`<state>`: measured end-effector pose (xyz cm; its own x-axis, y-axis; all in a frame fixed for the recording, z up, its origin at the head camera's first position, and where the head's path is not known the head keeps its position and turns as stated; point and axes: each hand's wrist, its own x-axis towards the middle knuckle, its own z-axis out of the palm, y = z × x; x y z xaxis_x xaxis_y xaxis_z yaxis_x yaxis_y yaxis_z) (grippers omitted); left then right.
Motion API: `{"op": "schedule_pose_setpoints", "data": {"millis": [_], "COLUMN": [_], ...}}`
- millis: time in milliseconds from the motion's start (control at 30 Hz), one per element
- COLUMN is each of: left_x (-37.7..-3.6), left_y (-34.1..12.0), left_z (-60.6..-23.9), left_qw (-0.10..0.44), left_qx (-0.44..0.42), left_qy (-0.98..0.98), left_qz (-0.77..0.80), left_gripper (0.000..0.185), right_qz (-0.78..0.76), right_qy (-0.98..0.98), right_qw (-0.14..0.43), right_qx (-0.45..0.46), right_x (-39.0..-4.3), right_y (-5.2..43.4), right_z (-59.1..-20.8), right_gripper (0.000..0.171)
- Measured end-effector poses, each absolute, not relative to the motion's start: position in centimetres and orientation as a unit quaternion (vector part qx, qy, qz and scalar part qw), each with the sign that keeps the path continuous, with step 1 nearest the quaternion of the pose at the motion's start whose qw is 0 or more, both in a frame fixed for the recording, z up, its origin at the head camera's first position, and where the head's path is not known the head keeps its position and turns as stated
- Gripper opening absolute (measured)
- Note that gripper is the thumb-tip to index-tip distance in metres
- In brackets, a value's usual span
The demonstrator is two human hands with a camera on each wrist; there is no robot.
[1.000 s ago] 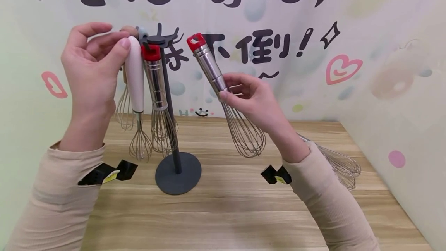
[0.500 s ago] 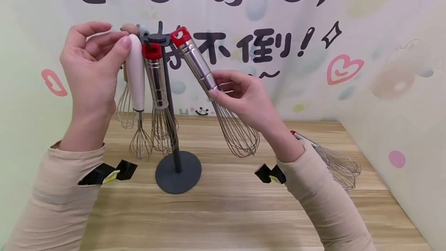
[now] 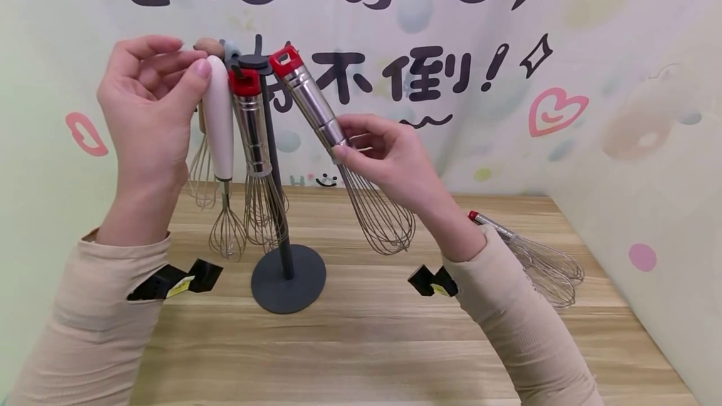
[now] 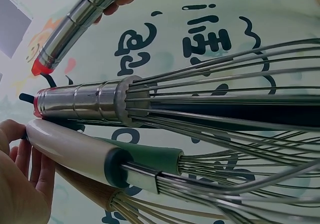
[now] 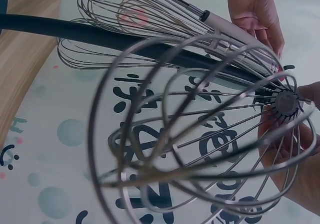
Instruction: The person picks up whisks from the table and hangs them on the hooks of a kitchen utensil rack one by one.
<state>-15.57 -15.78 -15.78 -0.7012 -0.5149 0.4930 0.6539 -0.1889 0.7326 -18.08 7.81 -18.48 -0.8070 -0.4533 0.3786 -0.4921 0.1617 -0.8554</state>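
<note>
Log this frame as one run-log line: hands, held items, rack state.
left hand: touches white-handled whisk on rack | right hand: holds red-capped steel whisk, tilted, cap near rack top | spare whisk: on table

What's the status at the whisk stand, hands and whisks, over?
Left hand touches the hanging white-handled whisk. Right hand pinches the red-capped steel whisk, tilted, cap near the stand top. Another steel whisk hangs beside it; a spare whisk lies on the table.
</note>
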Motion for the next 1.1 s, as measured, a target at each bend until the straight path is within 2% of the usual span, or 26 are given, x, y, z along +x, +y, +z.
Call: {"op": "schedule_pose_setpoints", "data": {"millis": [1100], "left_x": [-15.44], "left_y": [-15.91], "left_z": [-15.54], "left_qw": [0.37], "left_qx": [-0.077], "left_qy": [-0.485], "left_qz": [-0.789], "left_gripper": [0.022], "right_qz": [0.531], "right_qy": [-0.796], "right_qw": [-0.016], "right_qx": [0.29], "right_x": [-17.85], "right_y": [7.75], "right_z": [-17.95], "right_gripper": [0.035]}}
